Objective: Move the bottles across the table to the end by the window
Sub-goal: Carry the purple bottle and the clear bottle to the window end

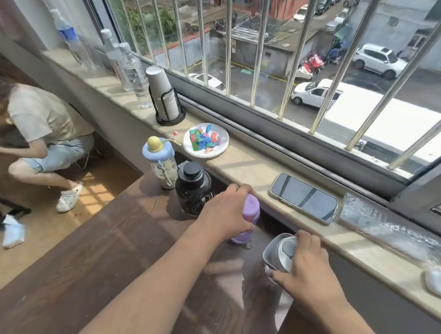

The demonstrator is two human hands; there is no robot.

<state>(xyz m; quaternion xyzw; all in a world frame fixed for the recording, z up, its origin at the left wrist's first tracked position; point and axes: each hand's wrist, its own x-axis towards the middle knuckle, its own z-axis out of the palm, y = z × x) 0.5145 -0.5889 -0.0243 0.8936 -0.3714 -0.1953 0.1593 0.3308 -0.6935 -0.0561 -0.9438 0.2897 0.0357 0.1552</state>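
My left hand point(225, 212) grips a purple bottle point(248, 218) standing on the brown wooden table point(109, 250), close to the window sill. My right hand point(303, 269) holds a grey-and-white bottle point(279, 252) from above, just right of the purple one at the table's edge. To the left of the purple bottle stands a dark bottle with a black cap point(193, 191). Beyond it is a patterned bottle with a blue lid and yellow knob point(161, 161). All four stand in a row along the sill.
A phone point(304, 197) lies on the stone sill point(240, 162), with a plate of coloured wrappers point(205, 139), a paper cup holder point(164, 96) and clear water bottles point(132, 69) further along. A person point(39, 133) crouches on the floor at left.
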